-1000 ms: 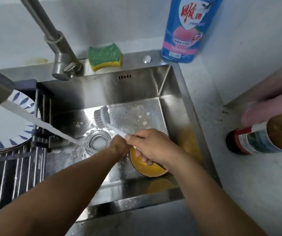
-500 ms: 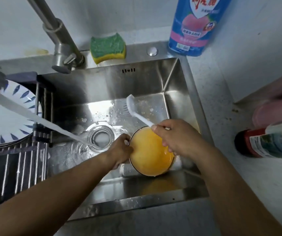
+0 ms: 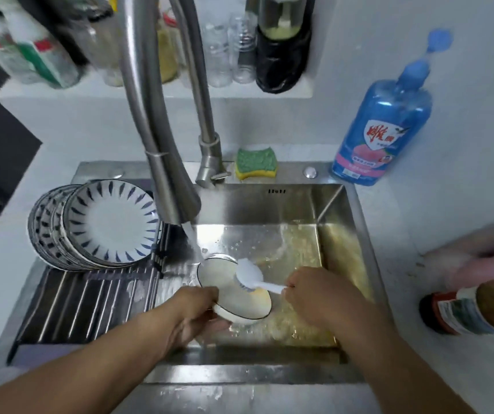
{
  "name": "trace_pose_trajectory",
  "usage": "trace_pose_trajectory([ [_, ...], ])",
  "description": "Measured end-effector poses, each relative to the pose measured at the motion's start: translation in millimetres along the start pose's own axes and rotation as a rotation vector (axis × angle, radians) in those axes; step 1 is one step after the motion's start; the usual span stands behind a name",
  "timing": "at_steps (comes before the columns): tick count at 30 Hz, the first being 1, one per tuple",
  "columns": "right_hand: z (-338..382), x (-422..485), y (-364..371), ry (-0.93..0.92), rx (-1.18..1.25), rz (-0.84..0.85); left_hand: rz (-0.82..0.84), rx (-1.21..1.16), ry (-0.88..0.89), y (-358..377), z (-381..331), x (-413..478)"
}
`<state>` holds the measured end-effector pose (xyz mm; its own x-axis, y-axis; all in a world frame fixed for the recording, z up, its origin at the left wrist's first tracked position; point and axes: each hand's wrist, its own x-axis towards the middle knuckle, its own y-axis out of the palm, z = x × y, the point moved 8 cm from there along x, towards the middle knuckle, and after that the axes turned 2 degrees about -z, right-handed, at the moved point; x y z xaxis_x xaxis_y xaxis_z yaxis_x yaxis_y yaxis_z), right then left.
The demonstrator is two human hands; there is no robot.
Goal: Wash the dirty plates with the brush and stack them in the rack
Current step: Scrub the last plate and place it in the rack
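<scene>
Stainless steel sink [image 3: 269, 210], tap running: plate under the brush.
Left hand [image 3: 193, 309] grips the near rim of a round white plate with yellow residue [image 3: 220, 282], tilted over the basin beneath the stream. Right hand [image 3: 314, 294] fingers curl round the white plastic brush [image 3: 254, 279] handle, bristles on the plate face. Blue-patterned white plates [image 3: 111, 225] lean stacked on the metal-bar rack [image 3: 84, 306], left.

Bright, even light, no hard shadows; glare on the steel walls of the sink [image 3: 269, 204]. Wide-angle warps the edges. Far shelf bottles [image 3: 39, 55] and right-edge bottle [image 3: 473, 309] are motion-blurred, stacked plates [image 3: 108, 222] sharp.
</scene>
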<state>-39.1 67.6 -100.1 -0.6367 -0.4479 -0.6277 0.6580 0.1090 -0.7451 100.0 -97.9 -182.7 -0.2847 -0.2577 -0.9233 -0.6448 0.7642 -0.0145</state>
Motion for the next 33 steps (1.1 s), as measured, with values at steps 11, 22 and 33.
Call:
trace_pose_trajectory([
  [11, 118, -42, -8, -0.333, -0.131, -0.035, 0.196, -0.135, 0.108, -55, -7, -60],
  [22, 99, -47, -37, -0.163, -0.247, -0.219, 0.218, -0.114, 0.232, -67, -25, -76],
  [33, 126, -79, -43, -0.309, -0.222, -0.092, 0.271, -0.136, 0.272, -88, -55, -78],
])
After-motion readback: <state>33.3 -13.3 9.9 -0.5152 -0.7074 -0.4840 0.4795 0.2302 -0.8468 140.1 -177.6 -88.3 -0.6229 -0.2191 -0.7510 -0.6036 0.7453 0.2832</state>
